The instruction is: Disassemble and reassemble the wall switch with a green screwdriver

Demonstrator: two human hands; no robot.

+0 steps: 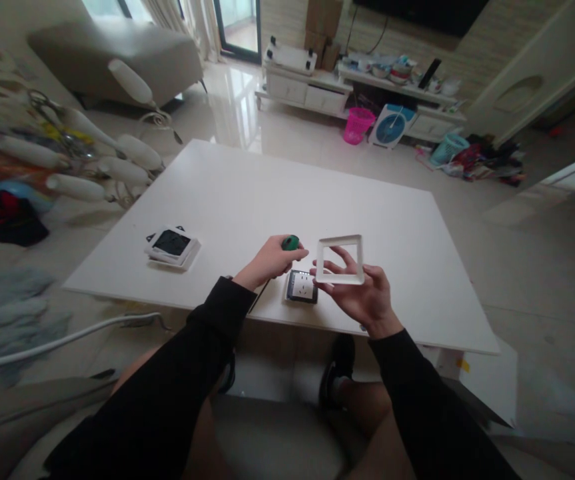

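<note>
Left fist round a green-handled tool, right hand holding up a white frame.
The left hand [271, 259] is closed about the green handle [290, 243], probably for a firm grip; a dark, thin line shows below it. The right hand [367, 295] grasps the square white frame [340, 279] with fingers spread behind its opening, seemingly to steady it by the rim. Between and below the hands, the socket [302, 287] lies face up near the white table's [297, 193] close edge, likely for easy reach. Well leftward sit stacked panels [172, 245], apart from the hands.
</note>
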